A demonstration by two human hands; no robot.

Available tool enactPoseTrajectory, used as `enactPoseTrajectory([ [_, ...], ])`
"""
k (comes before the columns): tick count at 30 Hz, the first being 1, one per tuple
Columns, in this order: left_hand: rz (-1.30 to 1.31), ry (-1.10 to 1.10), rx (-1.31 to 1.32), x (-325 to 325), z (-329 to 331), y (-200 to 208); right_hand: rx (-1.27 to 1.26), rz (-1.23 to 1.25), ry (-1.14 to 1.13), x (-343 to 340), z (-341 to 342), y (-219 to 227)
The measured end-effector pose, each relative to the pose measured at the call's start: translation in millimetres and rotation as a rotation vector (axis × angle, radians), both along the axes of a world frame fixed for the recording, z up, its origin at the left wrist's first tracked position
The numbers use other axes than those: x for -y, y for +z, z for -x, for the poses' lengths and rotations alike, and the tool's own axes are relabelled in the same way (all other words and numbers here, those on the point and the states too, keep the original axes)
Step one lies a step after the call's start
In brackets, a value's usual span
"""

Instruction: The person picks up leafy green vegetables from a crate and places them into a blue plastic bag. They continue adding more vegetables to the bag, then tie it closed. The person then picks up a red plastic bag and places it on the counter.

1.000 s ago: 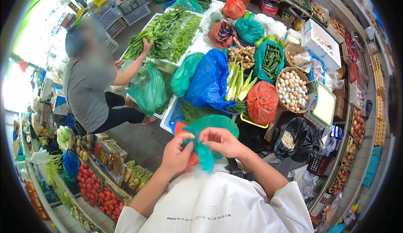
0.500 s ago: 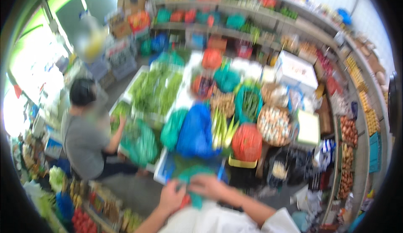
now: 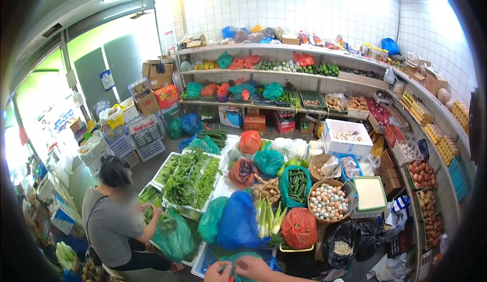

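Observation:
At the bottom edge my left hand (image 3: pixel 219 271) is closed, thumb and fingers pinched on a thin green plastic bag (image 3: pixel 235 257). Close beside it, my right hand (image 3: pixel 252 268) pinches the same bag, its fingertips nearly meeting the left ones. A bit of red shows under my left hand, too small to name. The bag's lower part is cut off by the frame. Just beyond my hands lies a blue-lined white tray (image 3: pixel 203 257), with a large blue plastic bag (image 3: pixel 237 221) past it.
A person in a grey shirt (image 3: pixel 109 226) sits at left, handling leafy greens. Ahead stand a tray of greens (image 3: pixel 190 179), a red bag (image 3: pixel 299 228), leeks (image 3: pixel 269 216), cucumbers (image 3: pixel 296 186) and a basket of eggs (image 3: pixel 328 201). Stocked shelves (image 3: pixel 284 72) line the back and right.
The view has tilted up, so my hands now sit lower in the picture and the shelves show more fully. Both hands stay close together at the green bag.

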State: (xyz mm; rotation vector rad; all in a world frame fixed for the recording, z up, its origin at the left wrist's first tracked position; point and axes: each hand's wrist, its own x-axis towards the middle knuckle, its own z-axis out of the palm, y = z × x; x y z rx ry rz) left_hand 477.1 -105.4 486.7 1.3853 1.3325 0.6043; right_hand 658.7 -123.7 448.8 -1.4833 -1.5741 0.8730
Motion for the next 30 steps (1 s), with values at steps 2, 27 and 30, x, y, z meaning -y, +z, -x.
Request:
enactPoseTrajectory([
  [2, -0.106, -0.033, 0.007, 0, 0, -10, -0.071, -0.043, -0.056, 0, -1, 11],
  [27, 0.099, -0.019, 0.285, -14, -3, -49, -0.448, 0.351, 0.126, -8, -24, -1],
  [30, 0.086, -0.029, 0.239, -8, 0, -50, -0.303, 0.201, 0.225, -13, -23, -9],
])
